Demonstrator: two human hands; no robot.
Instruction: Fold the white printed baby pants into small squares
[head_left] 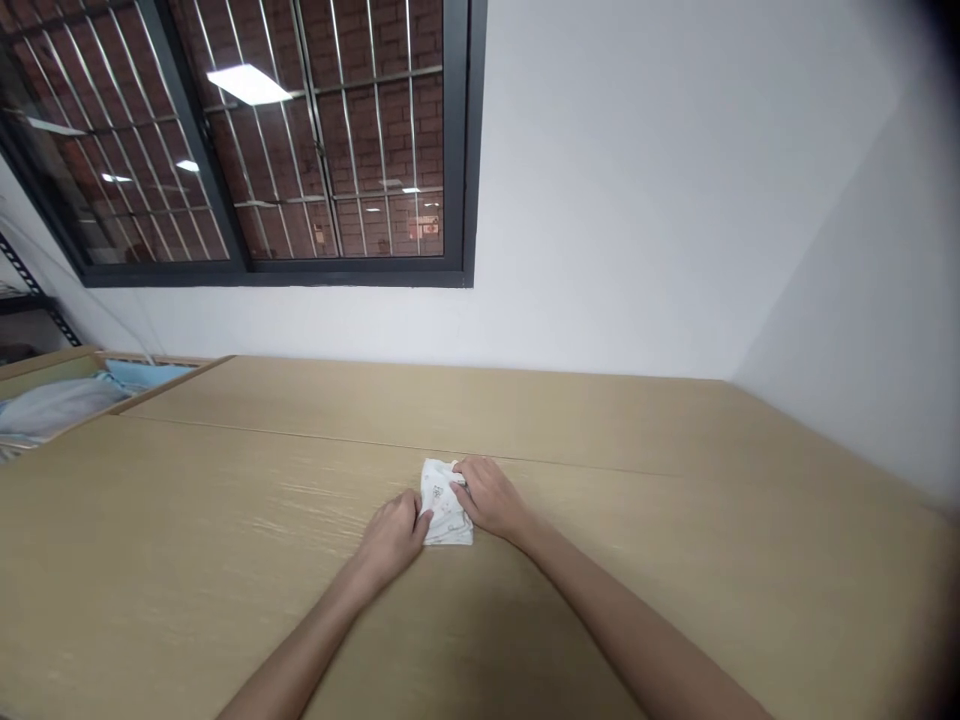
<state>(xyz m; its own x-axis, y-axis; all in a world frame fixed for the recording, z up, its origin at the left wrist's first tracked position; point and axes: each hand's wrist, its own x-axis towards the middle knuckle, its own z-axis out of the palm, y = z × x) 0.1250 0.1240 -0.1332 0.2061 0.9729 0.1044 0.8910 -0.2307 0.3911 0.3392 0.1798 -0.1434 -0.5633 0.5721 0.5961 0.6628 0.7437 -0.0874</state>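
Observation:
A small white folded cloth (pixel 444 505) with a faint printed pattern lies on the wide tan wooden surface (pixel 300 600). At its left edge, my left hand (pixel 394 537) is closed, thumb and curled fingers pinching the fabric. My right hand (pixel 491 497) grips the upper right side, its thumb resting on top of the cloth. Parts of the cloth under the fingers are hidden.
A thin seam runs across the tan surface behind the cloth. At the far left, an open wooden compartment (pixel 161 390) holds pale, bag-like items. A white wall (pixel 600 200) and a dark-framed barred window (pixel 360 272) stand behind.

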